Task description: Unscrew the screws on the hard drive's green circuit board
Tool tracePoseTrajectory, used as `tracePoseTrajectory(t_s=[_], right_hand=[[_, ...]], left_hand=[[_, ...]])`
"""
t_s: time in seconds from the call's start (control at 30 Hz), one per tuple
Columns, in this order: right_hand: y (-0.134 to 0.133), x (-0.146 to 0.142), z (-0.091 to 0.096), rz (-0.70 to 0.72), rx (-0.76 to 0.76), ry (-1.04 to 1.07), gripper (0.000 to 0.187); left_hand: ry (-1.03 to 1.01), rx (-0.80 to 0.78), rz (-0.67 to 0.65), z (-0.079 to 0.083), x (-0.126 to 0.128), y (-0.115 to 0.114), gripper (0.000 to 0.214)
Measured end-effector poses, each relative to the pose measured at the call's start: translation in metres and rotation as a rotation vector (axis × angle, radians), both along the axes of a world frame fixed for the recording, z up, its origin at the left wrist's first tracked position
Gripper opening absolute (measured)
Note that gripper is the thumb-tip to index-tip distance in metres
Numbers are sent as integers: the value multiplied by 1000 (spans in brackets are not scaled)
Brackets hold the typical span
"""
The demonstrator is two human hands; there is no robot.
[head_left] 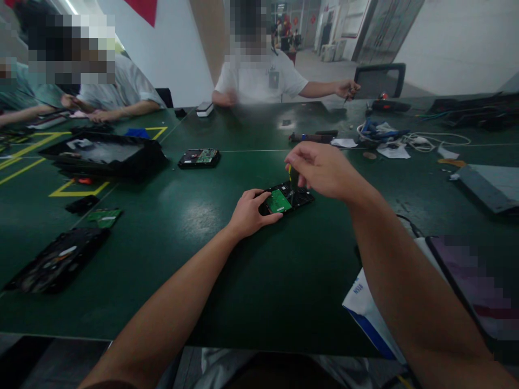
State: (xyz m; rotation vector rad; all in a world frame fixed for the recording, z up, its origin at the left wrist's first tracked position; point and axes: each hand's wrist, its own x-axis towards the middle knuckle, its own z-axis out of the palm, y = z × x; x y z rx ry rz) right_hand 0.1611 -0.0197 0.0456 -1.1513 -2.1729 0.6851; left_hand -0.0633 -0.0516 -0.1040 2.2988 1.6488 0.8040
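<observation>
A black hard drive (299, 196) with a green circuit board (278, 201) facing up lies on the dark green table (194, 216). My left hand (249, 212) grips its near left end, fingers curled round the edge. My right hand (322, 170) hovers just above the drive, fingers pinched on a thin screwdriver (290, 174) with a yellow handle whose tip points down at the drive.
A second hard drive (199, 158) lies further back. A black tray (105, 154) and loose drive parts (57, 262) sit left. Cables (405, 138) and papers lie at the far right. A person in white (263, 75) sits opposite; others sit far left. A bag (365, 308) lies near right.
</observation>
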Motion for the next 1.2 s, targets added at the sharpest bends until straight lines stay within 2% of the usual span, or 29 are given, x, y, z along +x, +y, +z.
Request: tracePoseTrajectory(t_s=[0.13,0.3,0.4,0.67,0.77,0.9,1.03,1.2], right_hand=[[3,1,-3,3,-13,7,29],[3,3,0,-98,102,-71,24],[1,3,3,-133,119,-83,20],[3,1,-3,-22,-28,25,28],[5,2,-3,-17,-5,1,27],[5,2,0,-81,105,-59,19],[1,2,1,-169,114,-73,21],[1,2,-2,-63,3,18,29]], left_hand=[[-2,-2,-4,0,0,0,74],[-7,-3,-5,1,0,0,73],[-6,-1,-9,0,-1,0,73],[2,2,-9,-3,-1,2,74],[-6,-4,-12,-2,-1,2,74],[-10,0,-9,-2,-1,1,74],[-2,-3,-8,-2,-1,2,77],[-6,0,-12,0,0,0,74]])
